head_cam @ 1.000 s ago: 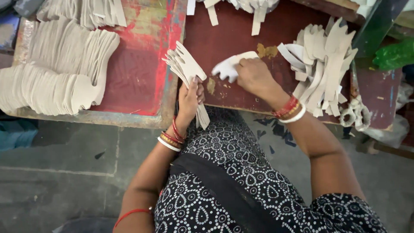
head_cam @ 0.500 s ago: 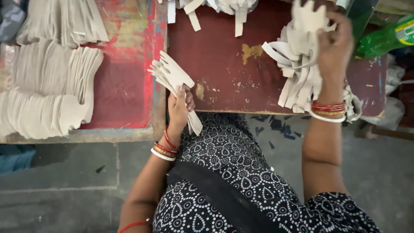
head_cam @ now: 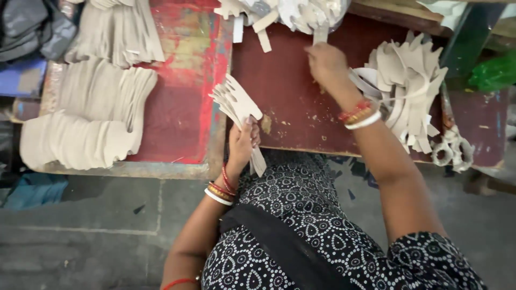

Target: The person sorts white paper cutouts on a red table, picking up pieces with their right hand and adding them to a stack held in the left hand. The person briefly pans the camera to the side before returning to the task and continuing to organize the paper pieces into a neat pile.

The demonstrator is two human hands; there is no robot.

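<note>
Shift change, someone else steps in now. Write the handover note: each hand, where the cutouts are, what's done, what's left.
Left hand: grips a fanned bundle of beige cutouts, held upright at the table's near edge.
Right hand: stretched to the far heap of cutouts, fingers on one strip; whether it is gripped is unclear.
Elsewhere: a loose pile beside the right forearm on the dark red table; neat fanned rows on the red board to the left.
Done: the rows laid out at left, a bundle gathered.
Left: the far heap and right pile are unsorted.
</note>
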